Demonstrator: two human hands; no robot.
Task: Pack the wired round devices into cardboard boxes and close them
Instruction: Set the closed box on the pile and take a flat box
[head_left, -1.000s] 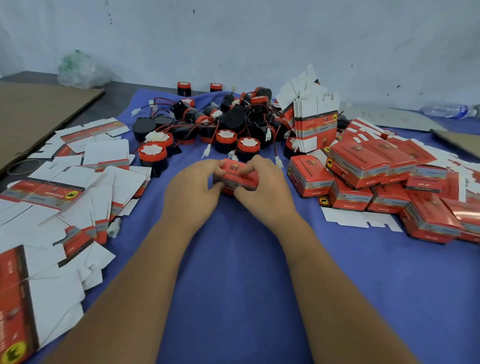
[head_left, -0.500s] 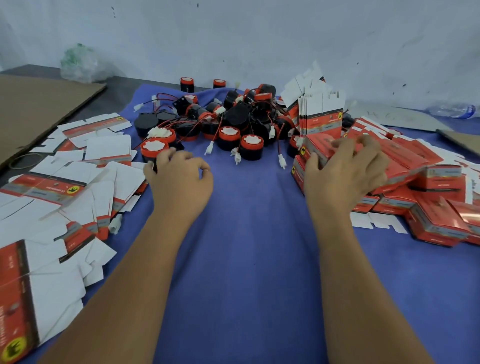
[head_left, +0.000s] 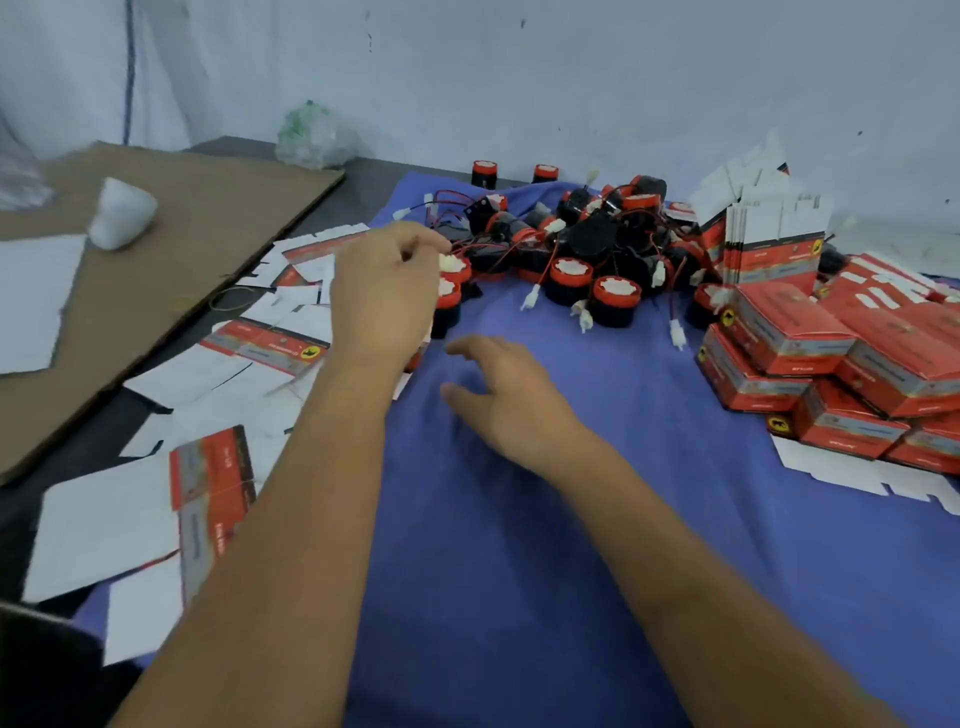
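Two bare hands work over a blue cloth (head_left: 597, 519). The left hand (head_left: 384, 296) has its fingers curled at the near edge of the heap of round devices, fingertips beside a red-capped device (head_left: 451, 291); motion blur hides whether they actually pinch it or its wire. The right hand (head_left: 506, 400) hovers low over the cloth with fingers loosely spread and slightly bent, holding nothing.

The heap of round devices (head_left: 587, 249) lies at the far middle of the cloth: short black cylinders with red rims and white scalloped centres, trailing thin red and black wires that end in small white plugs. Closed boxes (head_left: 831, 358) of glossy red cardboard with a grey band are stacked at the right; their print is too blurred to read, though a yellow round emblem with a dark animal shape shows on some ends. A sheaf of flat box blanks (head_left: 774, 244) stands upright behind them. More flat blanks (head_left: 244, 364), white inside and red outside, are strewn at the left, partly over a brown corrugated cardboard sheet (head_left: 171, 270). A crumpled clear plastic bag (head_left: 311, 137) sits against the pale wall.
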